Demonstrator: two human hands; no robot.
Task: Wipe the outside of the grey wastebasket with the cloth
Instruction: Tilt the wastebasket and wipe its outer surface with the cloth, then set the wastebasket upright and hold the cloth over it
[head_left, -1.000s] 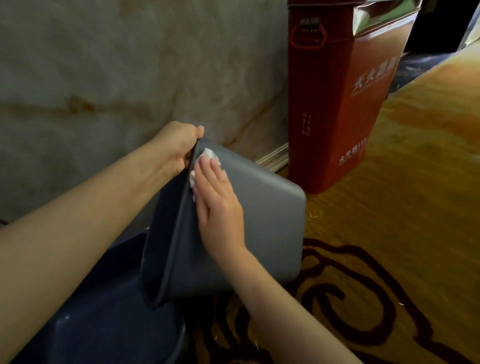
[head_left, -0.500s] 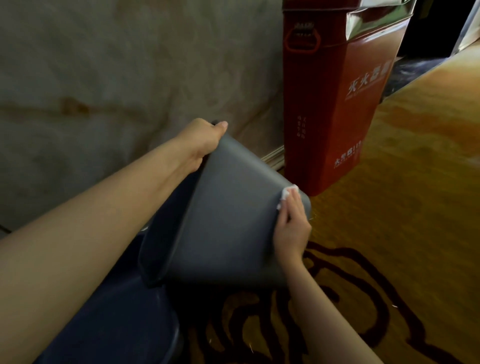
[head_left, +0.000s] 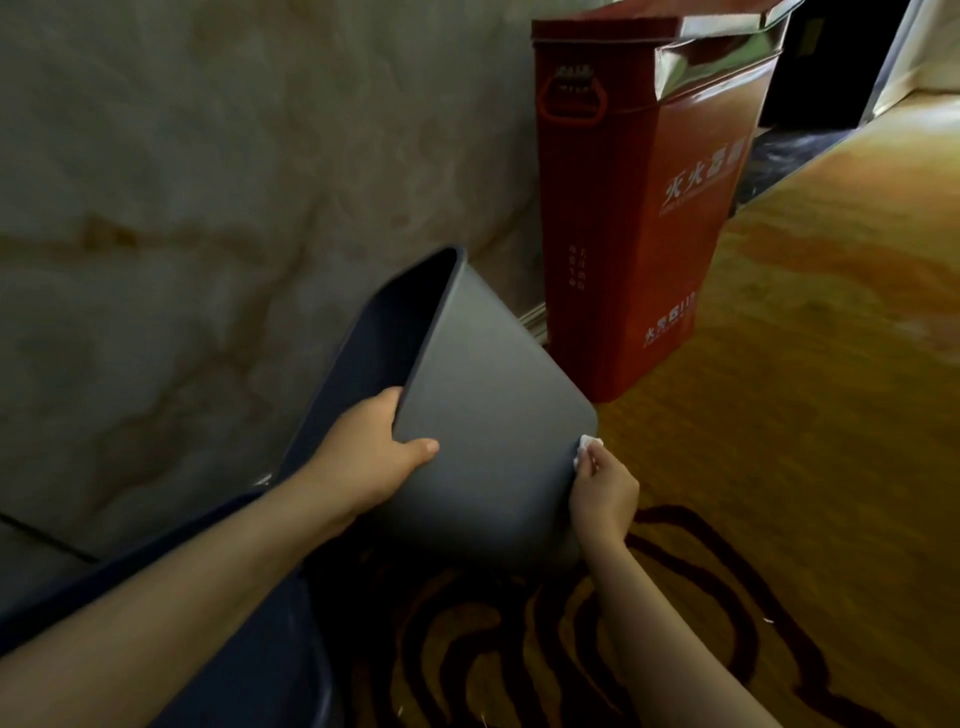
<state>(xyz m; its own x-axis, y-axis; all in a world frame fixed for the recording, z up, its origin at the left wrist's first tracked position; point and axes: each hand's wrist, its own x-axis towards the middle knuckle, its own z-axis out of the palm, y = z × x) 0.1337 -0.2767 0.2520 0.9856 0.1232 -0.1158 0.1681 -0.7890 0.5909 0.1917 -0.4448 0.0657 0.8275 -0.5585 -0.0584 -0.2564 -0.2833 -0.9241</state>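
Observation:
The grey wastebasket (head_left: 493, 415) is tilted on its side above the carpet, its open mouth facing left toward the wall. My left hand (head_left: 369, 457) grips its rim on the near side, thumb on the outer wall. My right hand (head_left: 602, 493) presses a small white cloth (head_left: 588, 447) against the basket's bottom right corner; only a bit of the cloth shows past my fingers.
A tall red box with white lettering (head_left: 639, 208) stands against the marbled wall (head_left: 208, 182) just behind the basket. A dark blue tub (head_left: 249, 665) sits at lower left under my left arm. Patterned orange carpet (head_left: 805, 415) spreads to the right.
My left hand shifted from the rim's top corner down to its near edge, and the basket's mouth turned more into view. My right hand with the cloth slid down the base edge.

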